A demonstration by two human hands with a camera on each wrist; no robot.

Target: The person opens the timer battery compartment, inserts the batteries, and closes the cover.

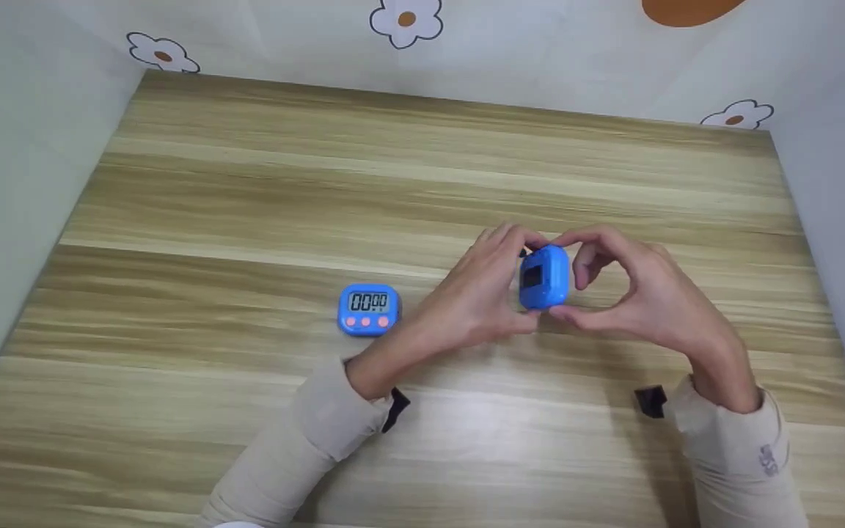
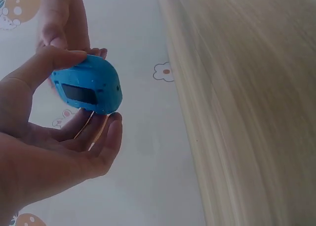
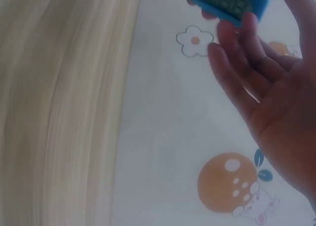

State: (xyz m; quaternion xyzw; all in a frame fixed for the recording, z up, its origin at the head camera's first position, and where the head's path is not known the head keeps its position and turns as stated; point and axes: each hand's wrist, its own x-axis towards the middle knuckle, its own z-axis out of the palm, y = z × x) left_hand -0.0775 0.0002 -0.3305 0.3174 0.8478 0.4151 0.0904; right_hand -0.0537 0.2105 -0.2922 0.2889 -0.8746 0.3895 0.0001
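Two blue digital timers are in the head view. One timer (image 1: 345, 312) lies face up on the table, its display reading zeros above three pink buttons. The other timer (image 1: 556, 275) is held upright on edge between both hands. My left hand (image 1: 475, 297) pinches it by top and bottom, thumb on one edge and fingers on the opposite one. From the other side my right hand (image 1: 646, 293) grips the same edges between thumb and index finger. A dark rectangle marks the back of this timer (image 2: 106, 85) in the left wrist view; its digits face the right wrist camera.
The wood-grain table (image 1: 246, 183) is bordered by a pale flower-printed backdrop (image 1: 525, 51) and plain side walls. Black pieces stick out at both sleeve cuffs (image 1: 342, 411). The timer on the table sits close beside the left forearm.
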